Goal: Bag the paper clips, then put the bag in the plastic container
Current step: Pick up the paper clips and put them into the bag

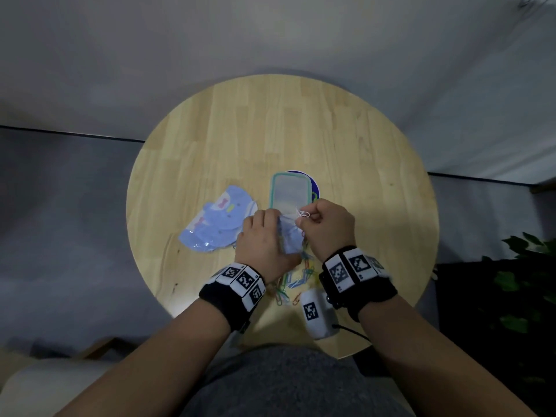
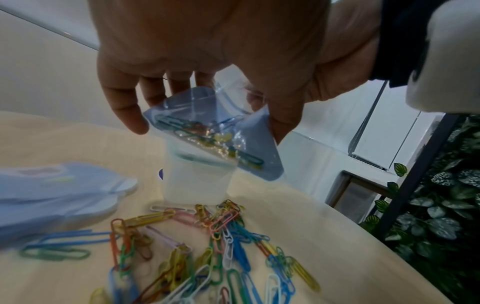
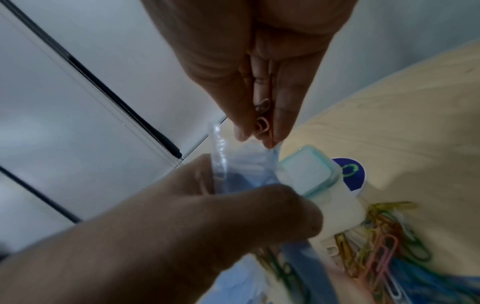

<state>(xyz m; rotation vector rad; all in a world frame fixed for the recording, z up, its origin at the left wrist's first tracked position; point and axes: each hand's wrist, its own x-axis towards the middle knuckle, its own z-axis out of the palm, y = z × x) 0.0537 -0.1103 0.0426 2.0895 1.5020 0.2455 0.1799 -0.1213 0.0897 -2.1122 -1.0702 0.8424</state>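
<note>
Left hand (image 2: 207,51): bag (image 2: 215,131) held open, pinched at its mouth.
Right hand (image 3: 259,61): clips (image 3: 262,121) pinched above bag.

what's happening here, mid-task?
A person is bagging paper clips at a round table. The left hand holds a small blue bag open; it already has some clips inside. The right hand pinches a few clips right over the bag's mouth. A pile of loose clips is left on the table. The container sits behind the hands with its lid on, and spare bags lie to the left.
</note>
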